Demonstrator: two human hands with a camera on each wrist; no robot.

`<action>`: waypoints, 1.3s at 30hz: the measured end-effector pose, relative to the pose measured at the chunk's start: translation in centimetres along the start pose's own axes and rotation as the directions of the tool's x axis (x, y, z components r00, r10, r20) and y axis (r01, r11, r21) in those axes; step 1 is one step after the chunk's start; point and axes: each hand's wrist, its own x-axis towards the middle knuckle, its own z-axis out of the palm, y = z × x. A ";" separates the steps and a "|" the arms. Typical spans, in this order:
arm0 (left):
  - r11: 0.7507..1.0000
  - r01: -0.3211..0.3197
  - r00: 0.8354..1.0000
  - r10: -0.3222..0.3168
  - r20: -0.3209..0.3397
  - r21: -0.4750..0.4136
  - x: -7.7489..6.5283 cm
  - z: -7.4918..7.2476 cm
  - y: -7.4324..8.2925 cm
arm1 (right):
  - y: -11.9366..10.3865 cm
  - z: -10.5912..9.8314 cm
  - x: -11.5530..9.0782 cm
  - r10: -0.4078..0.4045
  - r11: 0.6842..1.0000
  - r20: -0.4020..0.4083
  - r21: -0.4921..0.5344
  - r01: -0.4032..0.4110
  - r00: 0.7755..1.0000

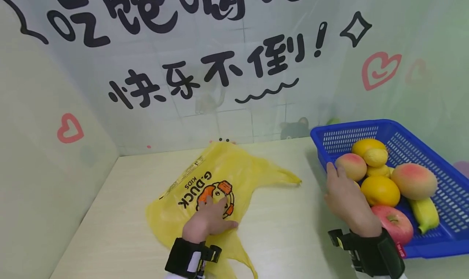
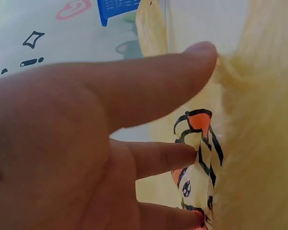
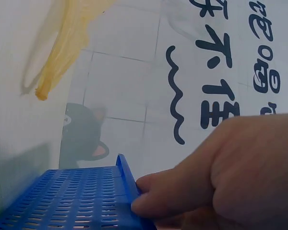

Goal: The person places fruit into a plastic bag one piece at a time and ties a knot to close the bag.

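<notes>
A yellow plastic bag (image 1: 234,161) with a printed duck lies flat on the table. My left hand (image 1: 208,220) rests on its print with the fingers spread; in the left wrist view, the thumb (image 2: 158,88) and fingertips touch the plastic. At the right stands a blue plastic basket (image 1: 448,197) of fruit. My right hand (image 1: 349,205) is at its left side; the right wrist view shows thumb and fingers gripping the basket rim (image 3: 127,184). Inside lie a peach (image 1: 351,166), an orange (image 1: 380,190), an apple (image 1: 393,224), a banana (image 1: 425,216) and other fruit.
The pale table (image 1: 110,226) meets a white wall covering (image 1: 205,120) with black lettering and pink hearts at the back. Another pale panel (image 1: 47,169) rises on the left. One bag handle (image 1: 286,178) points toward the basket.
</notes>
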 end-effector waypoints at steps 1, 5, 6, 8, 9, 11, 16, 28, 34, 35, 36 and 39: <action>1.000 -0.002 1.000 0.002 -0.004 0.014 0.0 0.0 0.1 | 0.0 -0.1 0.0 -0.002 1.000 -0.008 0.001 0.002 1.000; 0.998 -0.002 0.999 0.004 -0.036 0.061 -0.2 0.3 0.8 | 0.0 -0.2 0.0 -0.025 1.000 -0.023 0.009 0.025 0.999; 0.997 0.000 0.999 0.003 -0.046 0.071 -0.3 0.3 1.0 | 0.0 -0.3 0.0 -0.025 1.000 -0.017 0.015 0.025 1.000; 0.994 0.009 0.998 -0.002 -0.068 0.105 -0.6 0.5 1.6 | 0.0 -0.4 0.0 -0.020 0.999 0.005 0.028 0.019 1.000; 0.993 0.013 0.997 -0.005 -0.074 0.114 -0.7 0.6 1.9 | 0.0 -0.4 0.0 -0.018 0.999 0.013 0.032 0.018 1.000; 0.989 0.023 0.996 -0.010 -0.090 0.145 -1.0 0.8 2.4 | -0.1 -0.5 0.0 -0.018 0.999 0.022 0.038 0.017 1.000; 0.964 0.060 0.990 -0.024 -0.140 0.258 -1.5 1.5 3.6 | -0.2 -0.7 0.0 -0.022 0.999 0.032 0.037 0.020 0.999; 0.972 0.093 0.938 -0.012 -0.347 0.217 -1.7 1.7 4.5 | -0.1 -0.8 -0.5 -0.017 0.998 0.089 0.056 0.012 0.996; 0.984 -0.014 0.902 0.090 -0.422 0.180 -0.2 2.9 4.5 | -0.1 -0.9 -0.4 -0.005 0.999 0.129 0.045 0.000 0.992; 0.983 -0.029 0.904 0.103 -0.415 0.181 0.1 3.2 4.5 | -0.1 -0.9 -0.4 -0.004 0.999 0.141 0.042 -0.002 0.990; 0.983 -0.042 0.906 0.113 -0.407 0.179 0.5 3.4 4.5 | 0.0 -0.9 -0.4 -0.006 0.999 0.147 0.040 0.001 0.989; 0.981 -0.056 0.921 0.122 -0.370 0.186 1.3 3.9 4.3 | 0.1 -0.8 -0.4 -0.039 0.999 0.126 0.032 0.035 0.991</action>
